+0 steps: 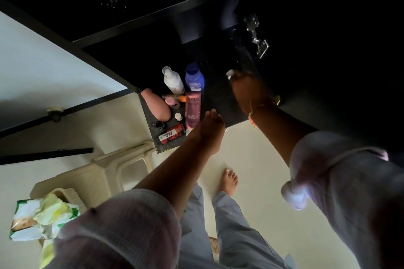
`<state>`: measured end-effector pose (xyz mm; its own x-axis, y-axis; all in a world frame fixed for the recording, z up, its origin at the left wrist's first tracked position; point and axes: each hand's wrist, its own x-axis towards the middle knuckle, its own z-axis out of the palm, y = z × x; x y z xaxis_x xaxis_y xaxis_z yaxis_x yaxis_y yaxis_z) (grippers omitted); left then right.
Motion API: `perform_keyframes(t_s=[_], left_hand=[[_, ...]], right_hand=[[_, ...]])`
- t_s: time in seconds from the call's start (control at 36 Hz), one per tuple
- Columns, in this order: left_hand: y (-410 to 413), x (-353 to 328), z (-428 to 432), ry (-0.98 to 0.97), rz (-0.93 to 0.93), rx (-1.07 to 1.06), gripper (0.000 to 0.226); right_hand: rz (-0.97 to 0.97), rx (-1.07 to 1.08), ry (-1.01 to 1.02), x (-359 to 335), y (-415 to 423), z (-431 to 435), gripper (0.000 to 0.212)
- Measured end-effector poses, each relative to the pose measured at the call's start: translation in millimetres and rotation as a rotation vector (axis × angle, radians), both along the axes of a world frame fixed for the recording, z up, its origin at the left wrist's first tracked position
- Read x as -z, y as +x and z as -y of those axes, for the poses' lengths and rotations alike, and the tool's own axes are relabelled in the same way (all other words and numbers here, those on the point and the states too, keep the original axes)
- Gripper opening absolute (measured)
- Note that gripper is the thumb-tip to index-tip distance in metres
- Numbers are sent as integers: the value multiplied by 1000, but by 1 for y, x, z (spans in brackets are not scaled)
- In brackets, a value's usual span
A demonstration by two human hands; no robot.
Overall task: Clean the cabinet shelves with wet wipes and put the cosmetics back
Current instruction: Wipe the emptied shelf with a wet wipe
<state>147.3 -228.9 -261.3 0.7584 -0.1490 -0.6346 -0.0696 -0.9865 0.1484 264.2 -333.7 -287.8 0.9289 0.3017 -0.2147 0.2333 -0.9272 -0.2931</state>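
We look down into a dark cabinet; most of its interior, from 10 to 2 o'clock, is too black to read. Only a metal hinge (256, 36) catches light at about 1 o'clock.

The right hand (248, 88) presses down on the black shelf (218, 98), curled over a white wet wipe (230, 73). Just a corner of the wipe shows past the fingers; the rest is hidden under the hand. A thread band sits at that wrist.

The left hand (209, 129) rests at the shelf's front edge, fingers loosely extended and holding nothing, just beside the pink Pond's tube (192, 111).

The cosmetics cluster on the left part of the shelf, at 9 o'clock from the right hand: a white bottle (173, 81), a blue bottle (194, 78), a pink bottle (156, 106) lying down, a red Wild Stone box (171, 135), and several small items we cannot identify.

At 7 o'clock, on a cream plastic stool (102, 172), lies an opened pack of wipes (41, 216), partly cut off by a sleeve. One bare foot (228, 181) shows on the floor.
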Motion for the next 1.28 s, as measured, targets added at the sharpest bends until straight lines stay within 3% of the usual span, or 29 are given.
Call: perform_keyframes(t_s=[0.14,0.25,0.33,0.42,0.53,0.64,0.67,0.72,0.81,0.86,0.92,1.03,1.17,1.28], left_hand=[[2,0,2,20,-1,-4,64],[4,0,7,24,8,-28,58],[4,-2,6,26,-20,-22,59],[3,-4,4,36,-26,-3,66],[3,-9,3,36,-28,37,68],[3,-12,3,29,-10,27,66],[4,-12,4,23,-14,24,65],[4,-13,4,0,-10,27,63],[4,-14,4,0,-3,13,65],[3,-13,4,15,-22,9,68],[3,-11,6,29,-36,-2,69],[2,-9,7,44,-19,15,66],[2,-3,6,64,-25,24,67],[1,-2,5,58,-34,35,69]], right_hand=[[122,135,-56,-1,15,-9,33],[-148,23,196,1,18,-32,39],[-171,-33,232,12,22,-24,42],[-119,144,205,23,15,1,46],[-3,212,137,27,-13,20,51],[12,64,345,28,-44,14,45],[-58,-47,344,28,-54,13,46],[-122,-289,138,33,-61,18,54],[-41,-447,121,33,-66,30,57],[59,-419,106,34,-60,32,52],[-5,-204,180,23,-50,27,43],[101,-96,49,11,-21,15,46],[49,174,72,4,0,11,46],[101,203,65,10,-20,33,41]])
